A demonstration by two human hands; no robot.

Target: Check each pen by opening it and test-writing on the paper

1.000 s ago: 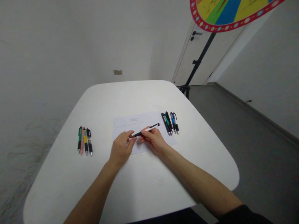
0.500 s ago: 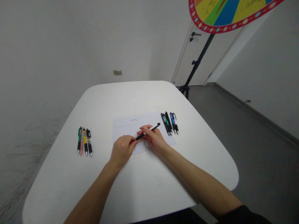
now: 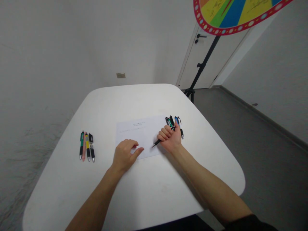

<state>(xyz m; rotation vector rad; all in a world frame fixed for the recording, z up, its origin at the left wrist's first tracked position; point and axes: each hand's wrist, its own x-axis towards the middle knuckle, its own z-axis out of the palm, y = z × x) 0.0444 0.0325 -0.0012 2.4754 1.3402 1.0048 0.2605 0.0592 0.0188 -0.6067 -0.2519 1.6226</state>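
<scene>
My right hand [image 3: 170, 137] is wrapped round a black pen [image 3: 157, 142], with its thumb up by the top end. The pen's tip points down and left over the white paper [image 3: 148, 136], and most of its barrel is hidden in the fist. My left hand [image 3: 126, 154] rests at the paper's lower left part, thumb and fingers apart, with nothing between them. A few lines of print or writing show near the top of the sheet. Just beyond my right hand lie several pens [image 3: 179, 123], black, green and blue, partly covered by the hand.
Several more pens [image 3: 87, 147], green, pink, yellow and black, lie side by side at the left of the white table [image 3: 125, 101]. A colourful wheel [image 3: 231, 16] on a black stand [image 3: 204, 62] stands behind the table's right side, before a door.
My right hand has moved right, away from my left hand, and turned into a fist round the pen. The left fingers have let go of the pen's tip end and spread apart.
</scene>
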